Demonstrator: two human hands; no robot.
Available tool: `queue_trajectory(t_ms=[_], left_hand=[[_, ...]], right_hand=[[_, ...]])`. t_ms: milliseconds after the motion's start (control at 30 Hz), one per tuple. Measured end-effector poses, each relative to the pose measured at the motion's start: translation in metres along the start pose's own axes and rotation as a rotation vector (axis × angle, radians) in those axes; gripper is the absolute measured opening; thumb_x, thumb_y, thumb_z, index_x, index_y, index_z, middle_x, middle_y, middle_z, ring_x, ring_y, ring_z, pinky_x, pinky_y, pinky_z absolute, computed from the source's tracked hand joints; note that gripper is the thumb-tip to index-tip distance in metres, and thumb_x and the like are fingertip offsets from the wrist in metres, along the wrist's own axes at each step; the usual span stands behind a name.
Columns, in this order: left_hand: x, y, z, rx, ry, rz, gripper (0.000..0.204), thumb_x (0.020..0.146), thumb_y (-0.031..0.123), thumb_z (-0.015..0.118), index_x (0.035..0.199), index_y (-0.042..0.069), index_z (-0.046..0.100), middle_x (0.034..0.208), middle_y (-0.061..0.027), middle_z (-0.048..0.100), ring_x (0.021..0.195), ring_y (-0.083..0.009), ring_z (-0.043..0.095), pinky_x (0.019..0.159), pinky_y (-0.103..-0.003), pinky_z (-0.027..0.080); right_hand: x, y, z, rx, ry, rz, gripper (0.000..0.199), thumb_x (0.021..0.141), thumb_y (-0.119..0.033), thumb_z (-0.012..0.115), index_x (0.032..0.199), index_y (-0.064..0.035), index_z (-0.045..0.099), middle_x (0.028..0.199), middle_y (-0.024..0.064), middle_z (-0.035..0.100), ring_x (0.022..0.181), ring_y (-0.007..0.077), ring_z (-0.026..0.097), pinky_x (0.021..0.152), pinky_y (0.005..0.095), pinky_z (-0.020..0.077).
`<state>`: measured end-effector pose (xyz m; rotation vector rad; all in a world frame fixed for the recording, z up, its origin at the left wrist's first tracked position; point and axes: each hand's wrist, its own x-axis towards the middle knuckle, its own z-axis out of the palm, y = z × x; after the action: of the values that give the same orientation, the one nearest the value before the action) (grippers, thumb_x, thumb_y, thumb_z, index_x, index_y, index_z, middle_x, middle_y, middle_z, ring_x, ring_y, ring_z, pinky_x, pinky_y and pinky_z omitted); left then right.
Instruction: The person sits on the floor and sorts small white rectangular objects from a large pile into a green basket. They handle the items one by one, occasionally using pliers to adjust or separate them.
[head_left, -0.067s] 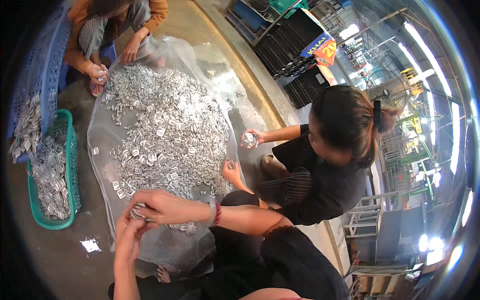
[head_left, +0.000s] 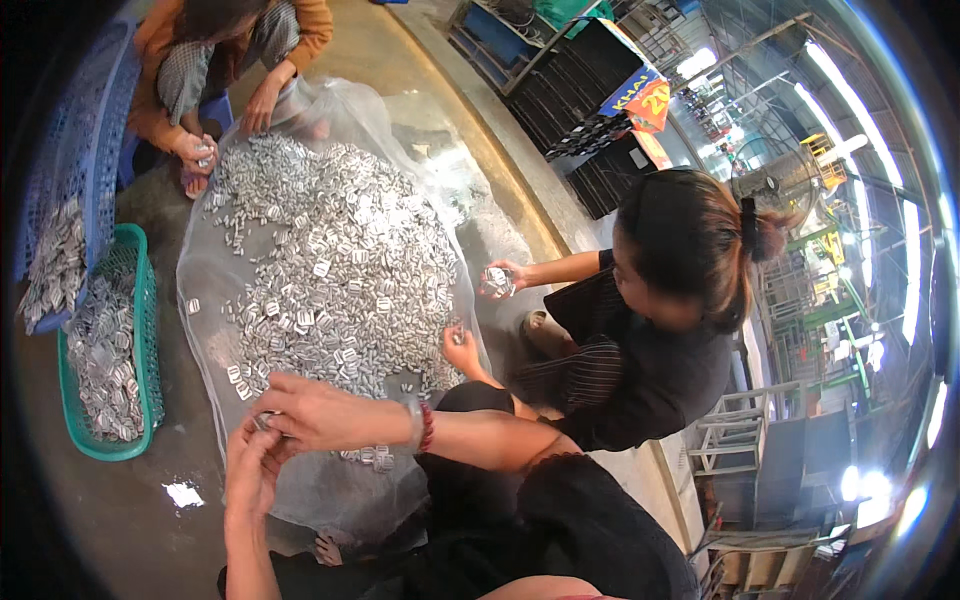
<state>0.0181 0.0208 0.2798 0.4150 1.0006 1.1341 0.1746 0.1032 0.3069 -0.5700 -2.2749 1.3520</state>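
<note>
- Left hand (head_left: 252, 468), lower left of the frame: fingers raised to meet the other hand; whether it grips anything itself, cannot tell.
- Right hand (head_left: 325, 412), lower centre: curled closed on a metal bit (head_left: 266, 421), apparently brought close to the other hand so both sets of fingertips can work on it. Bit mostly covered by fingers; its shape and count unclear.
- Metal pieces (head_left: 340, 265), centre: a broad heap, many slotted like buckles, seemingly spread thin so single ones can be picked out. Part of the near edge lies behind the hands.
- Mesh sheet (head_left: 340, 500), under the heap: pale, see-through, probably there to keep the pieces off the wet floor. Near edge cut off from sight by dark clothing.
- Green basket (head_left: 151, 350), left: holds more pieces, set beside the sheet, likely for easy reach.
- Blue basket (head_left: 75, 165), upper left: also bearing pieces; outer side lost in the dark rim.
- Person in black (head_left: 650, 375), right of centre: pieces in one raised hand, the other at the heap's edge.
- Person in brown (head_left: 310, 30), top left: crouched, something small in one hand, too small to tell; head cut off.
- Black crates (head_left: 555, 85), upper right: stacked; contents not visible.
</note>
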Motion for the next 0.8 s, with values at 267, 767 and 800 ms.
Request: queue_trajectory(t_ms=[267, 767, 800], left_hand=[[0.01, -0.004, -0.01, 0.031, -0.087, 0.166, 0.025, 0.087, 0.027, 0.06, 0.092, 0.004, 0.055, 0.073, -0.0034, 0.058, 0.06, -0.0107, 0.053, 0.058, -0.023, 0.045], [0.009, 0.004, 0.034, 0.09, -0.145, 0.288, 0.042, 0.092, 0.031, 0.051, 0.123, 0.004, 0.044, 0.102, -0.0082, 0.057, 0.095, -0.0182, 0.058, 0.083, -0.034, 0.047], [0.003, 0.005, 0.033, 0.248, -0.076, 0.36, 0.043, 0.09, 0.033, 0.053, 0.121, 0.003, 0.045, 0.103, -0.0091, 0.057, 0.096, -0.0185, 0.057, 0.082, -0.034, 0.048]], right_hand=[[-0.006, -0.017, -0.005, -0.382, 0.084, -0.331, 0.042, 0.073, -0.003, 0.059, 0.114, 0.0003, 0.047, 0.113, 0.0197, 0.042, 0.105, 0.0379, 0.041, 0.087, 0.0411, 0.041], [-0.014, 0.017, -0.018, -0.037, 0.418, 0.022, 0.023, 0.082, 0.003, 0.054, 0.104, -0.0006, 0.06, 0.076, 0.0126, 0.064, 0.061, 0.0214, 0.062, 0.055, 0.0293, 0.0491], [-0.009, 0.011, -0.009, 0.052, 0.45, 0.113, 0.017, 0.085, -0.001, 0.055, 0.102, 0.0004, 0.06, 0.073, 0.0128, 0.063, 0.057, 0.0207, 0.061, 0.052, 0.028, 0.048]])
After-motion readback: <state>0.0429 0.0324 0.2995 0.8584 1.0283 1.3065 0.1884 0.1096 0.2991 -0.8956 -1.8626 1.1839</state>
